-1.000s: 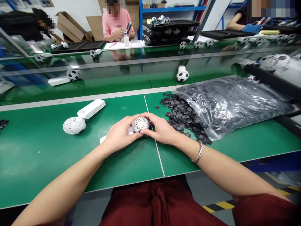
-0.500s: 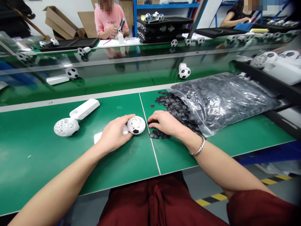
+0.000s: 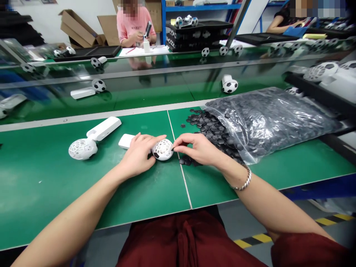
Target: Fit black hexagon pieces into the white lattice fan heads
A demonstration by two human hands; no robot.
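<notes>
My left hand [image 3: 139, 154] is wrapped round a white soccer-ball-shaped housing [image 3: 163, 149] with an open lattice and a white handle [image 3: 126, 141] that shows behind the fingers. One black patch is visible on the ball's lower left. At the ball's right side, my right hand [image 3: 194, 147] pinches a small black piece [image 3: 173, 148], mostly covered by the fingertips. Loose black pieces [image 3: 187, 161] lie just under the right hand. A larger heap of black pieces [image 3: 213, 126] spills from a clear plastic bag [image 3: 274, 120] beyond it.
Another lattice ball with handle [image 3: 83, 149] lies on the green table at left. Behind the pale strip, ball units [image 3: 230, 85] rest on a green belt. A black tray [image 3: 319, 87] with white parts juts in at right. Two people sit across.
My right hand has moved left from the loose pieces to the ball's side with a black piece. The ball has turned in my left hand, and the belt units have shifted right.
</notes>
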